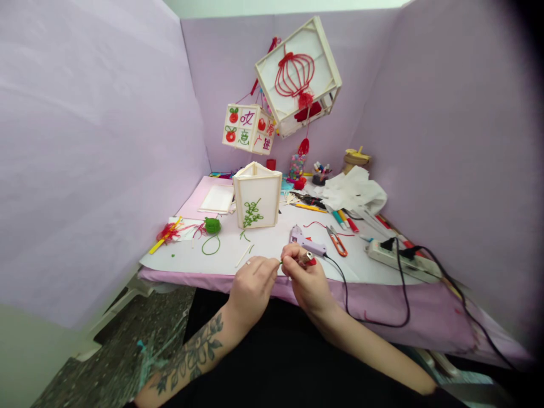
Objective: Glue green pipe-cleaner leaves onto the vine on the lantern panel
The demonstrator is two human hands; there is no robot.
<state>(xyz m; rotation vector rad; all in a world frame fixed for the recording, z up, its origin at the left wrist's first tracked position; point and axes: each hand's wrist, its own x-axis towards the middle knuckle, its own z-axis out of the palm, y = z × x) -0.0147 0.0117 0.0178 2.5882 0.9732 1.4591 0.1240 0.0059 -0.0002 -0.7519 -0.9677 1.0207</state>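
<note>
Close together at the table's front edge, both my hands are closed. My left hand (255, 283) pinches a small bit of green yarn (281, 262) at its fingertips. My right hand (308, 280) has thumb and forefinger at the same yarn, and a lighter (307, 259) with a metal top and a red part is tucked in its grip. Just beyond stands a three-sided white paper lantern (270, 198) with a green yarn plant on its front. A lilac glue gun (306, 241) lies behind my right hand. Short green yarn scraps and a thin stick (243, 256) lie left of it.
A green yarn ball (212, 225) sits at left. Orange-handled scissors (338, 242) and a power strip (399, 259) are at right, with black cables over the front edge. Lanterns (297, 73) hang above. Crumpled white paper (355, 190) and markers lie at back right.
</note>
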